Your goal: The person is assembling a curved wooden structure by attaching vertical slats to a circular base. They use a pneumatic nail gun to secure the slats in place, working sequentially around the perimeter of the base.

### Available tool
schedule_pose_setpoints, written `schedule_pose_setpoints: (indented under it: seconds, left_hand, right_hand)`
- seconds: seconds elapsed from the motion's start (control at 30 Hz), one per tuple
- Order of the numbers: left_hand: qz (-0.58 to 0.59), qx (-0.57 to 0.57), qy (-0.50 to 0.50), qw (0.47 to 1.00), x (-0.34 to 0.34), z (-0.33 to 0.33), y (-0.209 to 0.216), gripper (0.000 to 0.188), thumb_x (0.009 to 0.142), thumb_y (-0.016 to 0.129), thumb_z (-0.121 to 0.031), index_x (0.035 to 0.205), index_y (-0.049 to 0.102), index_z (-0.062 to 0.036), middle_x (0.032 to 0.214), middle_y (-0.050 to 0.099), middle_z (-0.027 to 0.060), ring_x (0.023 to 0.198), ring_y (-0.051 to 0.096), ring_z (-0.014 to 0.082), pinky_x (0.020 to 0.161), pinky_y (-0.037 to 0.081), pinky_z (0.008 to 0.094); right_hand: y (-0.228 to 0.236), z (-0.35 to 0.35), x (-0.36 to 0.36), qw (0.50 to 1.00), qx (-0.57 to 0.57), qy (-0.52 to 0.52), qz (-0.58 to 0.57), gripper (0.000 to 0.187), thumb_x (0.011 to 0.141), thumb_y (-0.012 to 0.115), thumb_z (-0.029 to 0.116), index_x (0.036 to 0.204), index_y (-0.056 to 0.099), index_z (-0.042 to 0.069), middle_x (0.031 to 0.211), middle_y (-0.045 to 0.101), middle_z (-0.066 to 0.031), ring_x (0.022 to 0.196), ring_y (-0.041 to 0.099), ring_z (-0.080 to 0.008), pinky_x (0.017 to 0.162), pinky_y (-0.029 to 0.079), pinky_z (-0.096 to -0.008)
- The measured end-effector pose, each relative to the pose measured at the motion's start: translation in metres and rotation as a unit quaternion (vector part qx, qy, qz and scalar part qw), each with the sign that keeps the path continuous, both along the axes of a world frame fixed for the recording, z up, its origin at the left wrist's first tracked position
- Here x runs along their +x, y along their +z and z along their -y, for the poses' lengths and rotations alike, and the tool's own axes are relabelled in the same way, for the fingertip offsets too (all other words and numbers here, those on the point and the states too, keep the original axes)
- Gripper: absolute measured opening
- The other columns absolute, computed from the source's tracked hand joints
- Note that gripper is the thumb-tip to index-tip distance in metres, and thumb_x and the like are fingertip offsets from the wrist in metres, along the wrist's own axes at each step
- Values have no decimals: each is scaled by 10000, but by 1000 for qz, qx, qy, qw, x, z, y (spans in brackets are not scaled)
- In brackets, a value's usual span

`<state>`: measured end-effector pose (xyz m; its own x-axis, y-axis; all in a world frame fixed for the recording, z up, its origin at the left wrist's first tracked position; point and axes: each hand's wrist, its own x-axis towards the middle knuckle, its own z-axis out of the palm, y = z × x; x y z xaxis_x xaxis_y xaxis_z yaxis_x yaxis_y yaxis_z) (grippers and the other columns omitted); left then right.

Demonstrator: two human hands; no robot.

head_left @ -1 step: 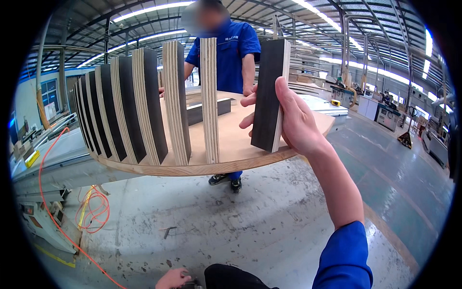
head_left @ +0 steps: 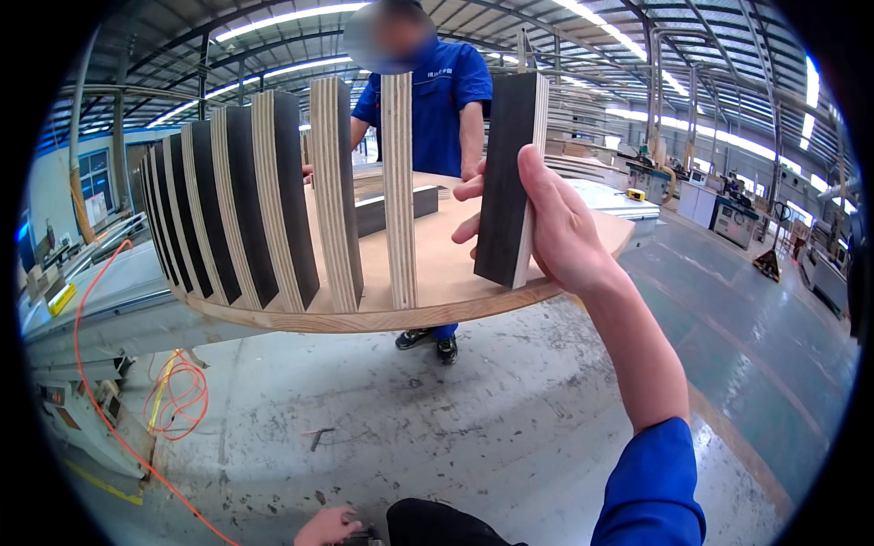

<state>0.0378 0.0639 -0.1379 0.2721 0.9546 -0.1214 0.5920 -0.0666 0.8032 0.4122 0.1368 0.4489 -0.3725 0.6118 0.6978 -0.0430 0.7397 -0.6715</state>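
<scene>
My right hand [head_left: 569,218] grips an upright plywood block [head_left: 512,182] with a black face and pale layered edges. Its thumb lies along the near edge and the fingers wrap behind. The block stands at the right part of a curved-edge wooden board [head_left: 464,307], its foot at the board's rim. To its left, apart from it, stands a pale plywood strip [head_left: 399,191]. Several similar black-sided upright strips [head_left: 284,200] follow the rim leftward. Down at the lower edge, my left hand [head_left: 328,528] has curled fingers beside a dark object, mostly cut off from view.
Across the board stands a person in blue [head_left: 446,109], hands near its far side. A black-faced block [head_left: 396,211] lies on the board. An orange hose [head_left: 86,364] runs down the left and coils on the floor. Machines [head_left: 733,218] stand at the far right.
</scene>
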Motion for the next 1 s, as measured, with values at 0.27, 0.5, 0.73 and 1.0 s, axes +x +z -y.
schedule_pose_setpoints:
  seconds: [0.27,0.5,0.73,1.0]
  left_hand:
    - [-19,5,6,1000,-2,7,4,497,931,700,-312,1297,585,4,1079,713,216,890,715,283,735,584,412]
    - [-93,-39,21,995,3,31,65,511,915,702,-354,1266,621,9,1070,721,213,942,708,319,838,565,416]
    - [-117,-109,44,986,1,59,133,488,904,709,-339,1255,651,-5,958,766,171,827,752,259,814,584,378]
    - [-143,-95,37,984,-7,54,117,543,870,726,-407,1260,663,-34,1052,750,190,996,723,327,895,564,409]
  right_hand:
    - [-6,5,-20,1000,25,13,11,472,1031,583,436,1199,420,26,1026,616,-102,864,690,-156,714,593,-315]
    - [-7,2,-26,982,84,-57,160,603,917,744,486,1130,530,-36,864,638,-71,828,614,-119,764,520,-311]
    - [6,8,-17,973,85,-76,201,629,829,854,417,1185,571,-18,979,668,-66,872,644,-102,743,536,-268]
    - [14,16,-18,984,-29,-26,173,629,749,923,334,1121,551,-12,865,663,-58,632,627,-92,497,521,-225]
